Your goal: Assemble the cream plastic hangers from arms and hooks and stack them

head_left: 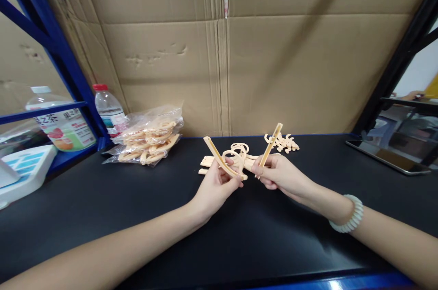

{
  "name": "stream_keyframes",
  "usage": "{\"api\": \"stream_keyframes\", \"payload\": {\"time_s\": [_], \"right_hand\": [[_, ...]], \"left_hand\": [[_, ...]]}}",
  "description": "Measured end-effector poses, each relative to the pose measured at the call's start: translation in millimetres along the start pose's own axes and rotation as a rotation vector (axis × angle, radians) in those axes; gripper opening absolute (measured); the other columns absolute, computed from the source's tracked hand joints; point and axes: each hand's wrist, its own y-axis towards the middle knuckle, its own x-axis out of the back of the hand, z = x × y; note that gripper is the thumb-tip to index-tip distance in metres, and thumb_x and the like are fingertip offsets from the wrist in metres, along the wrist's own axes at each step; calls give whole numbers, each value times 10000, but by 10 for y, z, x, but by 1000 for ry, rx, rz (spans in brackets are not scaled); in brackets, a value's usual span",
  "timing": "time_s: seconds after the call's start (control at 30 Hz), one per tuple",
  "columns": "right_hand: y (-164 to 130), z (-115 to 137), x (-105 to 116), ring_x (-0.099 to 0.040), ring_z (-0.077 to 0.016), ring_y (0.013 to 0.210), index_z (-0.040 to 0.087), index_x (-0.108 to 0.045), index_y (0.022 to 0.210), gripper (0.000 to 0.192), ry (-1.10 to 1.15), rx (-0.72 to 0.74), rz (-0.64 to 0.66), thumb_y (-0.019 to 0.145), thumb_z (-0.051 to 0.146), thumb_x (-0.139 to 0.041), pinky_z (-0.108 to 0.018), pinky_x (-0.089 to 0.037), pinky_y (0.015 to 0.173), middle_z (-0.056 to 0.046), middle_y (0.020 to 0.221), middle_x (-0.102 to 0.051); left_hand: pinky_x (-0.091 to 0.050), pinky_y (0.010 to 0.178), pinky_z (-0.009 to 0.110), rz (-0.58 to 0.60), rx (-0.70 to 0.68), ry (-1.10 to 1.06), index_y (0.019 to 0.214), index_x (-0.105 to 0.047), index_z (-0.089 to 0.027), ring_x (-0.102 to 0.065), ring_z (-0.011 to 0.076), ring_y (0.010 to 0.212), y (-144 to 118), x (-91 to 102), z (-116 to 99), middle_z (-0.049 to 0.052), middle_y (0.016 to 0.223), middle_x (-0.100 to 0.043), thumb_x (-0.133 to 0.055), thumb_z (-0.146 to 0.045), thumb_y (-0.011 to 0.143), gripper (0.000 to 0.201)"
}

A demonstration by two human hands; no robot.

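Observation:
My left hand [219,185] is closed around a curved, cream-coloured plastic piece [215,153] with a hollow channel, one end pointing up and left. In my right hand [278,173] is a straighter cream strip [272,141], also channelled, tilted up to the right. The two pieces are apart. Behind my hands lies a small heap of similar cream parts [207,161], with ring-shaped ones [239,147] among them, partly hidden by my fingers. A pile of small curved cream parts [285,142] sits beyond my right hand.
Clear bags of cream parts [150,139] are stacked at the back left, beside a red-capped bottle [107,109]. A large labelled bottle [65,121] stands behind the blue frame [73,80]. A phone-like dark device [386,156] lies at the right. Cardboard [308,66] walls the back.

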Motion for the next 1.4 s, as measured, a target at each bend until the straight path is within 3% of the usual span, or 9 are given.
{"api": "stream_keyframes", "payload": {"time_s": [0.23,0.43,0.57,0.67,0.8,1.07,1.4], "right_hand": [[-8,24,-7,-313,-20,338,150,-564,790,438,-167,-31,-43,707,557,-703,-174,-178,304,70,520,-463],[16,-3,22,-490,-72,424,171,-538,888,381,-105,71,130,789,526,-634,-207,-357,409,38,603,-553],[13,34,34,-495,-91,505,182,-559,893,322,-137,160,144,805,483,-630,-231,-407,480,30,628,-547],[2,82,17,-523,-117,634,181,-603,832,266,-178,224,168,805,444,-636,-241,-440,521,-29,798,-596],[-20,134,-26,-537,-118,648,172,-635,849,216,-180,204,227,808,384,-631,-261,-488,573,-39,851,-616],[-30,121,-35,-616,-123,649,182,-613,863,170,-60,146,163,748,276,-694,-288,-534,640,-15,805,-653],[-9,74,4,-654,-151,717,181,-660,877,173,-73,171,142,727,245,-715,-292,-550,667,-32,835,-693]], "left_hand": [[-483,740,299,102,-63,43,901,-418,-202,-564,121,732,11,8,14,-22,786,-584,-703,-180,725,336],[-472,755,307,123,-71,42,893,-439,-200,-575,133,739,12,18,21,-12,783,-596,-716,-201,720,327],[-465,752,306,111,-71,41,884,-440,-204,-575,138,746,10,17,20,-15,778,-595,-716,-197,713,325],[-466,742,308,106,-66,19,876,-444,-208,-576,141,738,13,21,29,-16,779,-602,-734,-199,695,342],[-467,744,300,103,-60,19,874,-455,-208,-584,146,761,15,24,28,-11,788,-619,-748,-198,683,350],[-468,745,300,129,-57,22,859,-449,-202,-596,149,760,8,13,4,5,788,-635,-747,-231,703,338],[-493,761,303,121,-60,-13,877,-469,-200,-605,149,774,-6,7,5,-8,800,-623,-762,-215,685,351]]}}
